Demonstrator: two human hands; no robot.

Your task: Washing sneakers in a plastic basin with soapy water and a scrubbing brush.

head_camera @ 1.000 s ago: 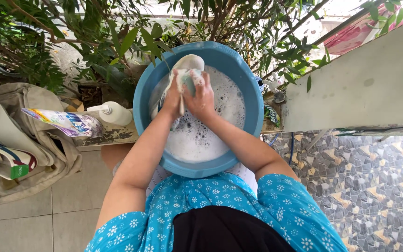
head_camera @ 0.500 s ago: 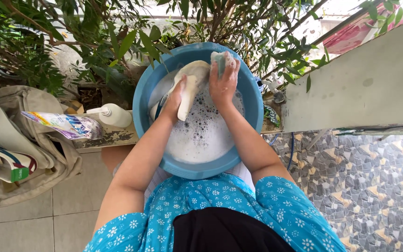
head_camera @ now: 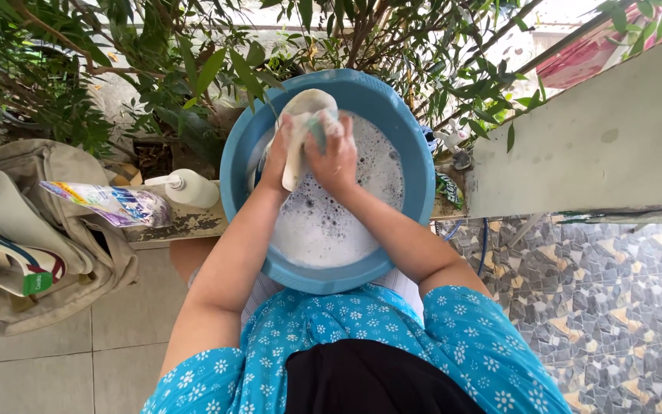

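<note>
Head view: both hands (head_camera: 312, 153) grip pale rubbery shoe (head_camera: 304, 115) over round blue foamy basin (head_camera: 415, 192).

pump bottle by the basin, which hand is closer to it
Left. The left hand grips the white shoe on the side toward the pump bottle; the right hand is farther right, over the suds.

Foam hides the lower part of the pale rubber shoe (head_camera: 300, 126) in the round blue plastic basin (head_camera: 415, 176); the small teal sponge (head_camera: 317, 132) (mostly covered) sits under the right hand (head_camera: 335, 157).
</note>
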